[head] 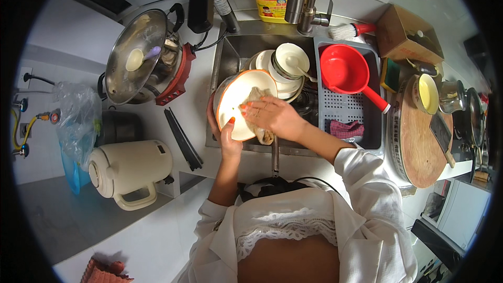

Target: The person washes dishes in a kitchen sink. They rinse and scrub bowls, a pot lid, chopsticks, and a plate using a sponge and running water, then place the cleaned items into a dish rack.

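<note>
A white bowl with an orange rim (232,100) is tilted over the sink's left basin (232,47). My left hand (228,135) grips its near left side, thumb over the rim and fingers around the outside. With my right hand (271,116) I press a brown, crumpled cloth (262,93) against the inside of the bowl. A small green speck shows on the bowl's inner surface. Behind it in the basin are stacked plates (264,59) and small bowls (290,58), with a spoon (305,71) resting in the top one.
To the right, a grey perforated drain basket (334,112) holds a red plastic ladle (346,67) and a checked cloth (346,129). Above stands the faucet (308,11). Left are a lidded pot (137,59), black chopsticks (182,139) and a cream kettle (133,167). A cleaver (441,133) lies on a round chopping board (420,161).
</note>
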`<control>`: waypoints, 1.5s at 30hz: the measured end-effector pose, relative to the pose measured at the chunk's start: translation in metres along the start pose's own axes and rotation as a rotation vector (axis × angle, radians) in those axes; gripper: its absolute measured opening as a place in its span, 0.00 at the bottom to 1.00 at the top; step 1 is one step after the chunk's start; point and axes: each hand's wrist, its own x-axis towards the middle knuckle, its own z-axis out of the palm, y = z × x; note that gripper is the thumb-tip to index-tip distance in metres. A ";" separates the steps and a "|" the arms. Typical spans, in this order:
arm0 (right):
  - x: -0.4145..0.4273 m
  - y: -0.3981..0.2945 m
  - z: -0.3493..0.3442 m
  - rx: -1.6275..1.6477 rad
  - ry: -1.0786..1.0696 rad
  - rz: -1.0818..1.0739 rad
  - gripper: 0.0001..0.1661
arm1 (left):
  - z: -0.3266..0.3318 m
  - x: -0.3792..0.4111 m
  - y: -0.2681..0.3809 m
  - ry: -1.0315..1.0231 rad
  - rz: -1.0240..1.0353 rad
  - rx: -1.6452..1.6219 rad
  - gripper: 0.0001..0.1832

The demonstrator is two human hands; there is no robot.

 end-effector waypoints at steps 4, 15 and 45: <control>0.008 0.018 -0.008 -0.187 0.025 0.074 0.20 | 0.023 0.001 0.028 -0.064 0.176 0.130 0.37; 0.017 -0.060 0.001 0.340 0.000 0.382 0.25 | -0.023 0.001 -0.022 0.058 0.043 0.090 0.20; 0.014 -0.014 -0.004 0.100 -0.056 0.091 0.20 | 0.012 0.005 0.019 0.176 -0.110 -0.225 0.24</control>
